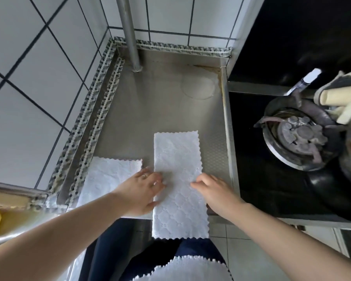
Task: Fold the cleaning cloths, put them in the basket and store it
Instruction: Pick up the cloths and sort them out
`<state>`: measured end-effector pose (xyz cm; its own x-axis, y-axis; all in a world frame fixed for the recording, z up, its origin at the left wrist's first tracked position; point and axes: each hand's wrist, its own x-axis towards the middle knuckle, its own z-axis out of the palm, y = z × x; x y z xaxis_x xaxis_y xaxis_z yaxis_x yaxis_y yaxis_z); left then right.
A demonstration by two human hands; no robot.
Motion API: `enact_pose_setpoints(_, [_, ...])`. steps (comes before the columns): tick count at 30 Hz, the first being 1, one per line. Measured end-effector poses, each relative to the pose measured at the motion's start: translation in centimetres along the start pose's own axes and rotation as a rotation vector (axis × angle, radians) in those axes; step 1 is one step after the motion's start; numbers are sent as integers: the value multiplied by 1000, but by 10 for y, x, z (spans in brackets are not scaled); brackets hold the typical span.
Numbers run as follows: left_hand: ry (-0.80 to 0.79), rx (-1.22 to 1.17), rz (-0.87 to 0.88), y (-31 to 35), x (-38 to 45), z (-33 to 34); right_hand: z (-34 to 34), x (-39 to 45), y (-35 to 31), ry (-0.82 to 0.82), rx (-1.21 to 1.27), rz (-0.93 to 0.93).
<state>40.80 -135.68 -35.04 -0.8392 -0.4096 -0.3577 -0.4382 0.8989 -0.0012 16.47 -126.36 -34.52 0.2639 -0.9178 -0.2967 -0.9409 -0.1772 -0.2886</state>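
Near the front edge of the stainless counter lies a white cleaning cloth folded into a long strip, its far end toward the counter's middle and its near end hanging over the front edge. Left hand rests on the strip's left edge w/ fingers fairly straight, pressing it flat; a ring shows on one finger. Right hand sits at the strip's right edge w/ fingers curled; looks like it pinches the edge, but the fingertips are partly hidden so that's a judgement. A second white cloth lies flat at the front-left corner, just beside the strip and partly under the left forearm; can't tell how many folds it has. A third scalloped white cloth shows at the bottom of the view, against the person's dark clothing, apparently not folded yet. To the right of the counter are a black hob w/ a gas burner and a pale oven glove. No basket is in view. Progress, as a judgement: early-mid, approx. One cloth is half folded and needs at least another fold, one is perhaps done, one waits. Putting cloths in the basket and storing it are both left.
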Motion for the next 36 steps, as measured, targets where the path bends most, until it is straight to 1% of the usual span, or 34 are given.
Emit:
enact_pose_setpoints(4, [-15, -38, 153, 7, -21, 7, 17, -21, -2, 57, -87, -35])
enact_pose_setpoints(5, [-28, -39, 191, 10, -27, 10, 22, -28, 0, 56, -95, -42])
enact_pose_setpoints(7, [-45, -34, 222, 15, -35, 18, 28, -40, 4, -1, -81, -73])
enact_pose_setpoints(10, [-46, -23, 197, 26, -36, 28, 37, -53, 8, -101, -97, -81])
enact_pose_setpoints(13, [-29, -8, 144, 34, -34, 35, 42, -58, 6, -98, -158, -88])
enact_pose_setpoints(16, [4, 5, 117, 33, -33, 39, 40, -60, -2, -29, -252, -91])
enact_pose_setpoints(18, [22, 10, 117, 31, -34, 40, 40, -58, -7, 22, -259, -72])
enact_pose_setpoints(20, [128, 26, 146, 30, -34, 36, 42, -56, -10, 76, -227, -78])
enact_pose_setpoints(21, [197, -5, 150, 30, -34, 32, 42, -56, -9, 93, -223, -87])
enact_pose_setpoints(23, [354, -166, 154, 29, -31, 28, 37, -54, -6, 122, -213, -106])
enact_pose_setpoints(25, [408, -333, 70, 29, -28, 20, 29, -48, -1, 131, -56, -55])
enact_pose_setpoints(26, [404, -414, -21, 31, -26, 17, 26, -45, -3, 121, 85, 27])
enact_pose_setpoints(27, [389, -520, -137, 32, -22, 12, 21, -40, -4, 146, 243, 146])
enact_pose_setpoints(29, [383, -794, -377, 34, -12, 4, 10, -25, -5, 275, 478, 382])
enact_pose_setpoints(30, [408, -925, -472, 34, -7, 0, 7, -16, -6, 336, 555, 454])
enact_pose_setpoints(32, [455, -1183, -611, 32, 4, -8, 1, 1, -3, 411, 713, 493])
enact_pose_setpoints(34, [461, -1414, -710, 29, 13, -12, -6, 17, -3, 463, 819, 508])
enact_pose_setpoints(36, [456, -1536, -766, 23, 24, -12, -8, 35, 3, 456, 861, 548])
